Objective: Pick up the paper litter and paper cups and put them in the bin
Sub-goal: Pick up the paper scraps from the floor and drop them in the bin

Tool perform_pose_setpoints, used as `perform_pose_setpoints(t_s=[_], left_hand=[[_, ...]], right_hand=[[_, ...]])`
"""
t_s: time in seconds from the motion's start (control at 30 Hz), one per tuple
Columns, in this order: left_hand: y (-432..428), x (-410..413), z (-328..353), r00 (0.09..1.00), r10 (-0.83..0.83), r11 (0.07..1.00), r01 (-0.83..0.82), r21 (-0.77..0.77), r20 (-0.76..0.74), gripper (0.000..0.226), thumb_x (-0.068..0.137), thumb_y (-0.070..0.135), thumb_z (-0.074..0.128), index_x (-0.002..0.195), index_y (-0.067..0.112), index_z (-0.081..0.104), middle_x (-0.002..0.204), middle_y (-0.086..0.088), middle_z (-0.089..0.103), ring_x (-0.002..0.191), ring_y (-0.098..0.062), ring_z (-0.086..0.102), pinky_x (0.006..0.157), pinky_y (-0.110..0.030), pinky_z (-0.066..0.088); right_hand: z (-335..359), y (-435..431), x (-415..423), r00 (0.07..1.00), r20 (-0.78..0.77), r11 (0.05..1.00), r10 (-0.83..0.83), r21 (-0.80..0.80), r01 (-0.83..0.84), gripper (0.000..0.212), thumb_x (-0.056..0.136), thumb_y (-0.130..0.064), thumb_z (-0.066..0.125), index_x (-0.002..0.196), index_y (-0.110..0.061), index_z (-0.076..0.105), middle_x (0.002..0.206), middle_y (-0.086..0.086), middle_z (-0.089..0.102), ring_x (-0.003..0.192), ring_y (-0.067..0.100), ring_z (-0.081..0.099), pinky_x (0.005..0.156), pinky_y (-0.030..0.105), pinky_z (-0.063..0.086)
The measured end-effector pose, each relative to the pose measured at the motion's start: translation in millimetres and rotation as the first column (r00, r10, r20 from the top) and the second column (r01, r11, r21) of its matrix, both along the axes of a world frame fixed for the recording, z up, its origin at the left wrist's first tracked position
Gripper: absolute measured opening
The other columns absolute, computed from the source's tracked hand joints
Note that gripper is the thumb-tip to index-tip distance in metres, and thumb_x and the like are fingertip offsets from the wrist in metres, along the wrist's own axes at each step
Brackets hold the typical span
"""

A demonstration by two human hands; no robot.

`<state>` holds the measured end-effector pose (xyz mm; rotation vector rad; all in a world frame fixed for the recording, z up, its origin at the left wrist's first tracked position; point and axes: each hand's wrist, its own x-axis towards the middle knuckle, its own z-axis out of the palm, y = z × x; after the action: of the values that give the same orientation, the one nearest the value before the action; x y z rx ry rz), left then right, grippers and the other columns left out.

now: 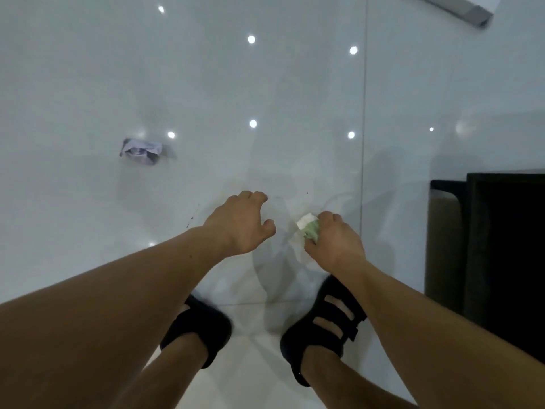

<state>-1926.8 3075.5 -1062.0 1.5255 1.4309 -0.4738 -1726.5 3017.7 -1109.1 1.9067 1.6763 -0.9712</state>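
My right hand (334, 242) grips a crumpled white and green piece of paper (309, 228) low over the glossy white floor (206, 84); most of the paper is hidden under my fingers. My left hand (240, 222) hovers just to its left with fingers loosely curled and nothing in it. A second crumpled paper (141, 151), white with grey print, lies on the floor farther away to the left, well apart from both hands. No bin and no paper cups are in view.
A dark piece of furniture (486, 246) stands at the right edge, close to my right arm. My two feet in black sandals (320, 326) are below the hands. A grey and white edge (460, 8) shows at the top right. Ceiling lights reflect off the tiles.
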Motion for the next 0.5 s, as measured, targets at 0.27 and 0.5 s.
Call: perform_pose_setpoints(t_s=[0.27,0.5], left_hand=[[17,-27,140,0.95,0.263,0.965,-0.259,-0.048,0.166,0.06,0.09,0.052,0.049,0.141,0.024,0.038,0.138,0.001,0.049,0.119,-0.019,0.051,0.094,-0.031,0.04],[28,-106,258,0.807,0.53,0.839,-0.544,-0.022,0.262,0.016,0.093,0.036,0.048,0.094,0.021,0.053,0.083,0.007,0.058,0.075,-0.01,0.055,0.063,-0.027,0.042]], right_hand=[[179,56,-60,0.884,-0.348,0.913,0.313,0.366,-0.179,0.045,0.073,-0.023,0.082,0.109,-0.001,0.065,0.096,0.012,0.063,0.082,0.031,0.062,0.059,0.038,0.054],[307,111,-146,0.783,-0.284,0.797,0.554,0.453,-0.4,0.049,0.072,-0.032,0.083,0.11,-0.006,0.066,0.097,0.007,0.065,0.081,0.026,0.064,0.053,0.034,0.053]])
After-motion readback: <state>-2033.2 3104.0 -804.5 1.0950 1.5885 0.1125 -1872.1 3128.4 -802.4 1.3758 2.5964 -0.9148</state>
